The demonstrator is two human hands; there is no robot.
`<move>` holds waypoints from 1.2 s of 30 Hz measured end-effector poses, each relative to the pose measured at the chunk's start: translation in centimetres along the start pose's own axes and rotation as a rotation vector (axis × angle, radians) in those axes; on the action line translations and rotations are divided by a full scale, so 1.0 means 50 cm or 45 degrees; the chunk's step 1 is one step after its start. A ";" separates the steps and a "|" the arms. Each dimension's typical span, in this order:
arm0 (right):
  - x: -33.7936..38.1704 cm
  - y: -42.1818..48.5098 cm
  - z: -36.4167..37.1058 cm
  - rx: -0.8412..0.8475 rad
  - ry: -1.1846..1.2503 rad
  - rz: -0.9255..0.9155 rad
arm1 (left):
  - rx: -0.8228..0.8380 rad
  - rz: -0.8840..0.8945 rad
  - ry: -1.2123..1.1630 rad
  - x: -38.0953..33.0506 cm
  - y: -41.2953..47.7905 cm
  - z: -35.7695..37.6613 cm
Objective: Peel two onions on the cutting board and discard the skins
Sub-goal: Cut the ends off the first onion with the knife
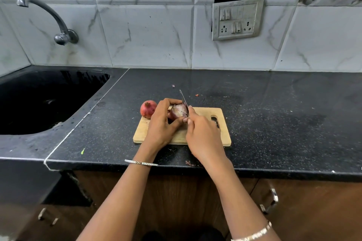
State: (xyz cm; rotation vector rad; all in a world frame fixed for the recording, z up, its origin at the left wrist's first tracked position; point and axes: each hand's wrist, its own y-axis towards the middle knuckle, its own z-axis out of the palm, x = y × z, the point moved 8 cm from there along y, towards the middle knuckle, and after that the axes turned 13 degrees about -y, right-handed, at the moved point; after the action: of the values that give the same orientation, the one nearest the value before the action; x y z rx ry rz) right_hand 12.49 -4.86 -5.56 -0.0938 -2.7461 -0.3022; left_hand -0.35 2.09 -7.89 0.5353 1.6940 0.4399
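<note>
Gripping an onion (178, 112) over the far left part of the cutting board (219, 123), the left hand (162, 121) has its fingers curled over the top and the thumb underneath. The right hand (203, 135) is closed round the handle of a knife (183, 99), whose blade stands at the onion's right end with the tip pointing past the board's far edge. A second onion (148, 109), skin whole, sits at the board's far left corner. Whether it rests on the board or on the table (274, 113) just beside it cannot be told.

Handling, as judged: the onion is firm and light, and round enough to roll if let go. The outer skin looks dry, thin and brittle, likely to come off in flakes. The best hold is across the middle, leaving both ends free for the blade. A cut layer beneath may be slippery.

Not established: the knife handle is wholly covered by the right hand. Fingers mask where blade meets onion, so depth of cut is unknown. The scraps (196, 95) on the table beyond the board are too small to identify. No bin for skins is in view.
</note>
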 end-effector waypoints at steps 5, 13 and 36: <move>-0.013 -0.029 -0.010 -0.007 0.026 -0.029 | -0.022 -0.003 0.006 0.000 0.002 0.000; -0.006 -0.008 -0.003 -0.002 0.050 0.005 | -0.004 0.019 0.016 0.001 -0.001 0.002; -0.033 -0.081 -0.002 -0.055 0.035 -0.035 | -0.012 -0.016 -0.001 0.003 0.002 -0.001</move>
State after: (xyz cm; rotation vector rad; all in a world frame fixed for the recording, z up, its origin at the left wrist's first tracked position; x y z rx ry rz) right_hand 13.63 -8.87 -6.91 -0.0630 -2.7159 -0.3682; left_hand -0.41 2.26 -7.96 0.5176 1.6930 0.4383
